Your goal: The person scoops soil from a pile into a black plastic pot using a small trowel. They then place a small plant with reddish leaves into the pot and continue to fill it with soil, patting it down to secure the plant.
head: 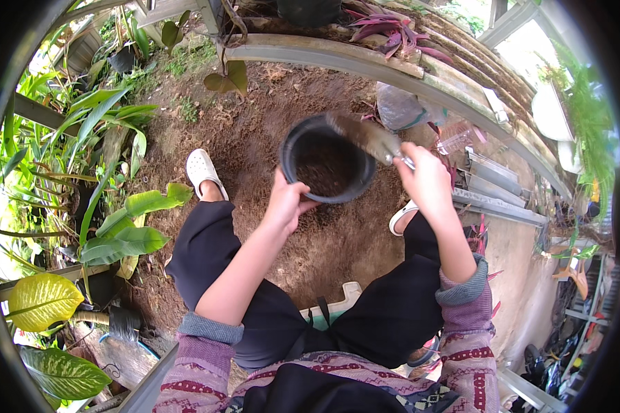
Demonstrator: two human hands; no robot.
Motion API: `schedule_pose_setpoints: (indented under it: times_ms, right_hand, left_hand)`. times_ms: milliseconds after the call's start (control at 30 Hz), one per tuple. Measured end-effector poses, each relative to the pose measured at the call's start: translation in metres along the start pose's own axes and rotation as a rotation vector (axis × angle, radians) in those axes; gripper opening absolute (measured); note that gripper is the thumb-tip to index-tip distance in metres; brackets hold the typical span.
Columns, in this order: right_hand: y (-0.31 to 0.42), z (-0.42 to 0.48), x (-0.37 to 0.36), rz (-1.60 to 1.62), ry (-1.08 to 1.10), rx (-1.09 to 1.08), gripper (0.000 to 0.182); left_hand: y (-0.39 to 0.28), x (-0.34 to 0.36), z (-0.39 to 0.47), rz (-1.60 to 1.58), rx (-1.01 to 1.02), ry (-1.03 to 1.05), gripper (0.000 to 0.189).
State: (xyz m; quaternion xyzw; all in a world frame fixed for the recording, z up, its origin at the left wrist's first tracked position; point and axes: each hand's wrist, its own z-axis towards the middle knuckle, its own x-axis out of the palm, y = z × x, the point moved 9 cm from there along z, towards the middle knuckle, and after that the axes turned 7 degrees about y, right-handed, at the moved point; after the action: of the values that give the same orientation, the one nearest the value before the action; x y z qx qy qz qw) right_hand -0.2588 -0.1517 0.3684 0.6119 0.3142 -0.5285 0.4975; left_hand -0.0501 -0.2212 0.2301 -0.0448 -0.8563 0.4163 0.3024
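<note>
A round black plastic plant pot [288,147] is tilted toward me above the bare ground, with dark soil [328,168] in its bottom. My left hand [288,200] grips the near left side of its rim, thumb on the rim and fingers beneath. In my right hand [424,173] is the handle of a metal hand trowel [374,142]. Its blade, blurred by motion and brown with soil, reaches over the far right part of the pot's rim. Whether any soil lies on the blade, I cannot tell.
Brown earth [258,248] spreads between my white clogs [204,168]. Leafy plants [129,232] crowd the left side. A slatted bench [336,54] bearing purple-leaved plants [387,33] curves across the far side. A stuffed plastic bag [399,106] and metal channels [496,180] lie at right.
</note>
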Motion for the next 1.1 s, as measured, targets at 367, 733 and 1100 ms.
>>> schedule_pose_setpoints:
  times_ms: [367, 733, 1100]
  right_hand:
    - [-0.106, -0.051, 0.208, 0.085, 0.980, 0.364, 0.037]
    - [-0.072, -0.278, 0.466, 1.326, 1.033, 1.111, 0.017]
    - [-0.027, -0.226, 0.508, 1.639, 0.738, 1.243, 0.015]
  left_hand:
    - [-0.038, -0.027, -0.003, -0.291, 0.167, -0.080, 0.066]
    - [-0.022, -0.019, -0.009, -0.256, 0.100, -0.110, 0.062]
    - [-0.020, -0.026, -0.003, -0.246, 0.105, -0.105, 0.067]
